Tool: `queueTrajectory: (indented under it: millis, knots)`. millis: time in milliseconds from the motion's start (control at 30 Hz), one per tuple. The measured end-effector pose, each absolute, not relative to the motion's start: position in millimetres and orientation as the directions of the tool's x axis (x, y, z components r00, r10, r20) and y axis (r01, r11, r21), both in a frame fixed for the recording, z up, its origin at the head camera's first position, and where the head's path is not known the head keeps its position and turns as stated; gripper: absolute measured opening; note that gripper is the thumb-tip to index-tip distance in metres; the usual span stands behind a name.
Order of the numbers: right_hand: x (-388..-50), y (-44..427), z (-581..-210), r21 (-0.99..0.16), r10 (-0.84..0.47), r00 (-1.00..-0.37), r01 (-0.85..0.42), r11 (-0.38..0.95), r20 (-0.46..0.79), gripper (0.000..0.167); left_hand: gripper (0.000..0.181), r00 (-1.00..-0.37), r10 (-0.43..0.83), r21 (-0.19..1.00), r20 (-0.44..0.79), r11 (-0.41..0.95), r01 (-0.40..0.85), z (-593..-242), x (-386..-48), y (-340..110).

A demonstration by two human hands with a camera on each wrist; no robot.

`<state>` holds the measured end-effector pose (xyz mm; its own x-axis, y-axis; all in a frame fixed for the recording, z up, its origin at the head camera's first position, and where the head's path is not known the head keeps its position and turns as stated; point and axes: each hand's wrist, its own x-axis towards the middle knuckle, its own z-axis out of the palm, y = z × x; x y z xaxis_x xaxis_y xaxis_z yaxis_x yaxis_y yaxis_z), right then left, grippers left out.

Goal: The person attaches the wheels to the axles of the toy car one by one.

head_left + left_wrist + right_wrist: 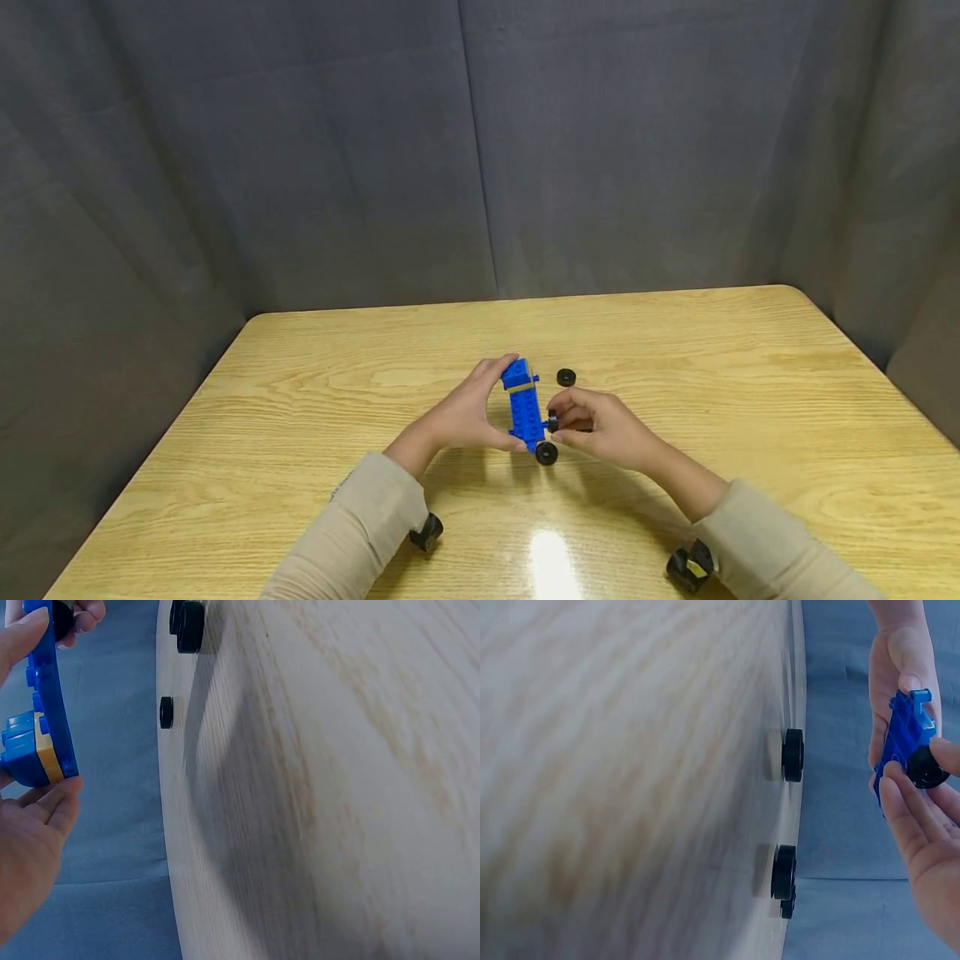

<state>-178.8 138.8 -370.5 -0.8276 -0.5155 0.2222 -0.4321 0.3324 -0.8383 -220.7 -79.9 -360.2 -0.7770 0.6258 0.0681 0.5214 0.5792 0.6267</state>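
A blue toy car chassis [527, 412] made of building bricks, with a yellow strip near its far end, is held above the table. My left hand [472, 408] grips it by its two ends, as the left wrist view also shows along the blue chassis [49, 697]. At the chassis's right side, my right hand [603, 425] pinches a black wheel [552, 421] by the near axle pin. In the right wrist view the wheel [927, 769] sits against the chassis's side; whether it is fully on the pin, I cannot tell.
On the wooden table [337, 375] lie a black wheel [566, 377] beyond the right hand and another wheel [547, 452] by the chassis's near end. A third is partly hidden in the right wrist view. Grey curtains [360, 167] stand behind the table.
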Motion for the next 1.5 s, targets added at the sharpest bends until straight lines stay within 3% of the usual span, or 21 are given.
queueTrajectory:
  millis: [1167,1500]
  knots:
    - [-178.1,134.5,-373.0,-0.862,-0.502,-0.837,-0.405,0.305,0.216,0.027,0.11,-0.763,0.636,0.558,0.116,0.594,0.58,-358.7,-220.3,-73.0]
    - [-178.3,133.8,-370.3,-0.865,-0.498,-0.844,-0.389,0.318,0.196,0.028,0.11,-0.766,0.639,0.612,0.069,0.579,0.539,-354.8,-219.9,-72.8]
